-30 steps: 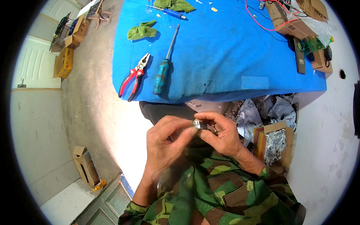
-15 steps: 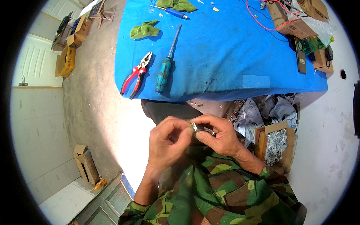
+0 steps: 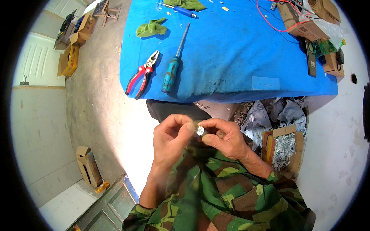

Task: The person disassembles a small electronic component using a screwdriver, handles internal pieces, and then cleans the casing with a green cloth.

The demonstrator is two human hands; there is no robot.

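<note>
A blue cloth-covered tabletop (image 3: 231, 50) carries a long screwdriver with a worn teal handle (image 3: 170, 75) and, just left of it, red-and-black-handled pliers with metal jaws parted. Nearer the body, the right hand (image 3: 229, 141) grips a small silver round-faced metal part (image 3: 200, 131) between thumb and forefinger, while the left hand (image 3: 167, 140) brings thumb and forefinger together beside it, any hold there impossible to tell.

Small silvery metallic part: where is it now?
Head view, near centre, below the front edge of the blue-covered table: the small silvery metallic part is pinched in the right hand, with the left hand close at its left.
</note>
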